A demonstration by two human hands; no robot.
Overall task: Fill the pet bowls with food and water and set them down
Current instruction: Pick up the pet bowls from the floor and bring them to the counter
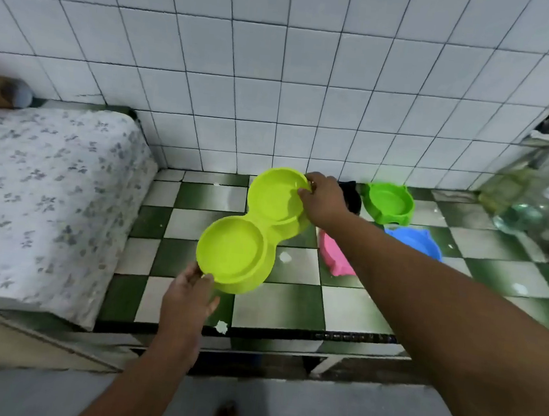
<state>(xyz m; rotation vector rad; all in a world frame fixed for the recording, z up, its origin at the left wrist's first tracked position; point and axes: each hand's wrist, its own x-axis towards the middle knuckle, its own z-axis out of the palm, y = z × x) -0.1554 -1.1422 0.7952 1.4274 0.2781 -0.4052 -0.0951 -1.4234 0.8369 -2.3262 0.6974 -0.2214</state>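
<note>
I hold a yellow-green double pet bowl (251, 229) above the checkered floor, both of its cups empty. My left hand (191, 295) pinches its near rim; my right hand (322, 200) grips the far rim. Behind my right arm a green bowl (387, 202) stands by the wall. A blue bowl (414, 241) and a pink bowl (332, 257) lie on the floor, partly hidden by my forearm. A black object (351, 195) sits beside the green bowl.
A mattress with a flowered sheet (43, 192) fills the left side. White tiled wall (277, 90) rises behind. Clear bottles (541, 206) stand blurred at the right. A dark step edge (321, 336) crosses below the checkered floor (290, 303).
</note>
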